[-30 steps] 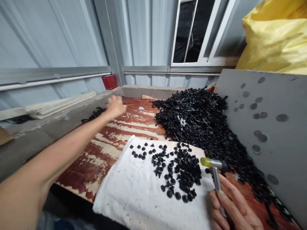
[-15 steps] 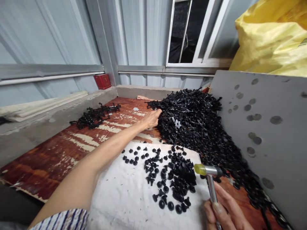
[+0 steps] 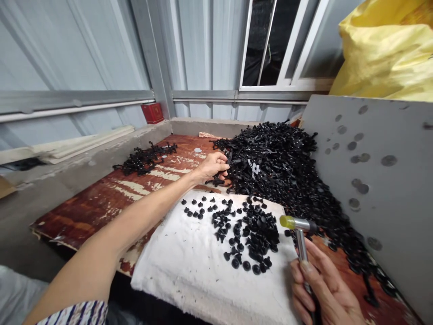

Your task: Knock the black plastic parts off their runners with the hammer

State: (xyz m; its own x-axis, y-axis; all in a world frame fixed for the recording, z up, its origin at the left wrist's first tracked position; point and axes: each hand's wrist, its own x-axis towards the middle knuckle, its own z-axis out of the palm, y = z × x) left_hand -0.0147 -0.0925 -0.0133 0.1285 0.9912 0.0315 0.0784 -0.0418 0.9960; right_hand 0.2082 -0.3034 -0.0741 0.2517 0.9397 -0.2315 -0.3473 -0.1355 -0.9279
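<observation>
At twelve o'clock from the white pad (image 3: 189, 266), the left hand (image 3: 213, 164) is pinching a plastic strip (image 3: 216, 182) at the heap's (image 3: 280, 171) nine-o'clock edge; light, springy, probably snagging, best gripped endwise. The right hand (image 3: 326, 291) is wrapping its fingers round the hammer (image 3: 299, 224).

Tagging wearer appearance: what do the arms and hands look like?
Left hand and right hand are bare: no gloves, rings or watch visible. Left arm uncovered up to a white sleeve with dark blue and reddish stripes. Right shows only to the wrist.
</observation>
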